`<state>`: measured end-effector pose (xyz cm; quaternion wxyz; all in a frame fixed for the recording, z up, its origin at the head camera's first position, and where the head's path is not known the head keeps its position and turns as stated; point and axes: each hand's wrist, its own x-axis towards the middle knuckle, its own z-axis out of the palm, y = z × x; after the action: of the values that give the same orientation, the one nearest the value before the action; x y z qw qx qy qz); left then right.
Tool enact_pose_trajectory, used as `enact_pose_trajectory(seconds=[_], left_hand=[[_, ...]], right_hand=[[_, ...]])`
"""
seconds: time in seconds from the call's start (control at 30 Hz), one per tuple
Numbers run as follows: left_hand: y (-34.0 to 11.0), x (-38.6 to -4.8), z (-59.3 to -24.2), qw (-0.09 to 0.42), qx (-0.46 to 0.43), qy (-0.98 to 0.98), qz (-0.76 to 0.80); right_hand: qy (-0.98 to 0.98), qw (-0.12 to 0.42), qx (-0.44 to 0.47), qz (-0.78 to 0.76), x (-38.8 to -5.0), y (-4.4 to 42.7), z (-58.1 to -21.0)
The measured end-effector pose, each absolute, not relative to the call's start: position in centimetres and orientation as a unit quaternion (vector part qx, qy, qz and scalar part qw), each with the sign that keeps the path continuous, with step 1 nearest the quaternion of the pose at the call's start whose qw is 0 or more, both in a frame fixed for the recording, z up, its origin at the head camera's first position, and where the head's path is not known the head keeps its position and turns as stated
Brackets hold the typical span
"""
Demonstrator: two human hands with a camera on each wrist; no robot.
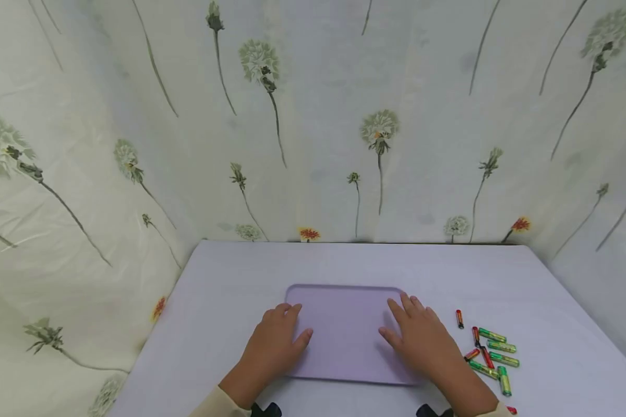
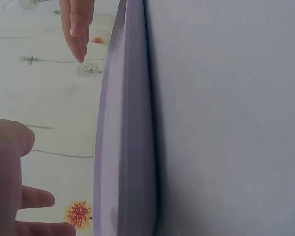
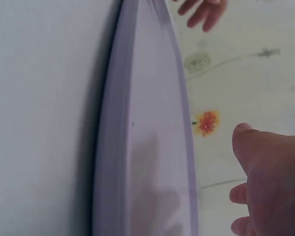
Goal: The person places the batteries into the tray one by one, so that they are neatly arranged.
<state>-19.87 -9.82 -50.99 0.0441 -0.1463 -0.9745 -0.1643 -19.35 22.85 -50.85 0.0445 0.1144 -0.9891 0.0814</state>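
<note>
A flat lilac tray (image 1: 344,336) with a low raised rim lies on the white table in the head view. My left hand (image 1: 275,341) is over its left edge, fingers extended and thumb spread, holding nothing. Over the tray's right part hovers my right hand (image 1: 421,336), its fingers straight and apart, also holding nothing. Both wrist views show a gap between the hands and the tray (image 3: 157,113). In the left wrist view, the tray's side wall (image 2: 137,123) runs upright through the middle.
To the right of the tray lie several green batteries (image 1: 504,381) and several smaller red batteries (image 1: 459,319), loosely scattered. One red end shows beside the right sleeve. A flower-printed cloth (image 1: 323,116) hangs behind the white table (image 1: 229,272) and on both sides.
</note>
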Motion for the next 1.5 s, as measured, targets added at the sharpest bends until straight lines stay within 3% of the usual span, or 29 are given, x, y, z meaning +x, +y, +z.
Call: enact_pose_trajectory(seconds=[0.6,0.93,1.13,1.5], left_hand=[[-12.3,-20.8,-51.8,0.022,-0.060,-0.963,-0.262],[-13.0,-20.7,-52.1,-0.016,-0.037,-0.955,-0.295],[-13.5,-21.3,-52.7,-0.014,-0.040,-0.949,-0.311],[-13.4,-21.2,-53.0,-0.008,-0.044,-0.948,-0.316]], right_hand=[[-0.991,0.029,0.017,0.133,-20.2,29.4,-50.7],[-0.990,0.019,-0.043,0.136,-19.6,33.3,-50.8],[-0.988,0.015,-0.080,0.130,-19.4,35.3,-51.6],[-0.979,-0.038,-0.153,0.131,-19.2,36.5,-52.7]])
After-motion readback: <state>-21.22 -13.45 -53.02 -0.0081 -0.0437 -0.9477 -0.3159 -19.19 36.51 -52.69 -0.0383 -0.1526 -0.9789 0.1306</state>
